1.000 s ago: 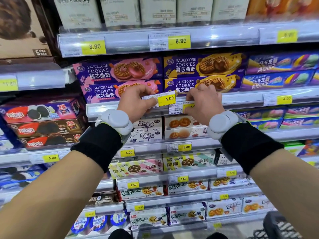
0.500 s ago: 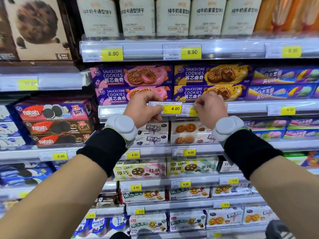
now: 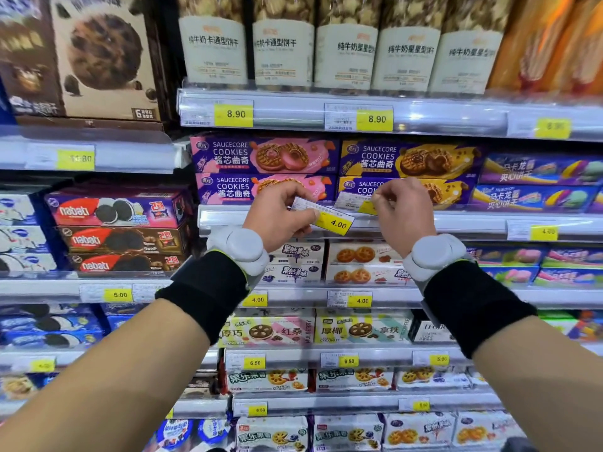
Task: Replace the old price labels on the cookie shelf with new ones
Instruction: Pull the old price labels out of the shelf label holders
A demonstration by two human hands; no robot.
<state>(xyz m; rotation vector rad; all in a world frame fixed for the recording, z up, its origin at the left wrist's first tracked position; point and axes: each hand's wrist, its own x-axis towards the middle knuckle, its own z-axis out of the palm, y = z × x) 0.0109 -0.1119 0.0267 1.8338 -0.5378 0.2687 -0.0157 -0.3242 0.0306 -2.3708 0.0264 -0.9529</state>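
Note:
My left hand (image 3: 280, 213) pinches a white and yellow price label (image 3: 326, 218) marked 4.00, tilted and held in front of the clear label rail (image 3: 466, 223) under the Saucecore Cookies boxes (image 3: 267, 190). My right hand (image 3: 404, 210) pinches a second white and yellow label (image 3: 354, 203) just above the same rail, in front of the yellow cookie box (image 3: 450, 190). The two labels lie close together between my hands.
Shelves of cookie boxes fill the view. Yellow labels sit in the rails: 8.90 (image 3: 233, 114) and 8.90 (image 3: 375, 119) above, 4.00 (image 3: 543, 232) to the right, 4.00 (image 3: 360, 301) below. Nabati boxes (image 3: 114, 230) stand at the left.
The view has tilted upward, so the shelves sit lower in frame. My left hand's 4.00 label has come away from the rail and tilted. My right hand has lifted its label above the rail.

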